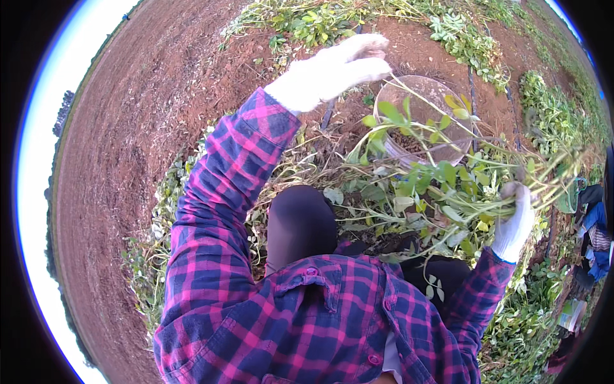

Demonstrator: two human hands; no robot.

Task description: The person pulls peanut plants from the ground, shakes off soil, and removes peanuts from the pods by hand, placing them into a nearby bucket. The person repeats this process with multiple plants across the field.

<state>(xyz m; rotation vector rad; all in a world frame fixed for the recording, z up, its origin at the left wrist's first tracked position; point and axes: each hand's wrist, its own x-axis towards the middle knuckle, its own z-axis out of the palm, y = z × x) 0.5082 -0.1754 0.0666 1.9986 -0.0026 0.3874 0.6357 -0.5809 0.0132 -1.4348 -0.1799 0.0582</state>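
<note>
A white glove covers my left hand (336,72), which is stretched out past a plastic bucket's near-left rim. Its fingers are slightly apart, and one thin plant stem meets the thumb tip; whether it is pinched cannot be told. My right hand (515,221), gloved too, grips a bunch of uprooted leafy plants (484,206) by the stems. The plants' leafy tops spread left across my lap side and partly over the bucket (422,120). Inside the bucket, small brown pieces lie at the bottom. The stems' other ends, at the right, are blurred.
Pulled plants (312,24) lie in rows on reddish soil (144,86), beyond the bucket and along the right. Thin dark drip lines (472,96) cross the ground. At the far right are a green mesh item (568,197) and blue and dark cloth (597,240), possibly another person's clothing.
</note>
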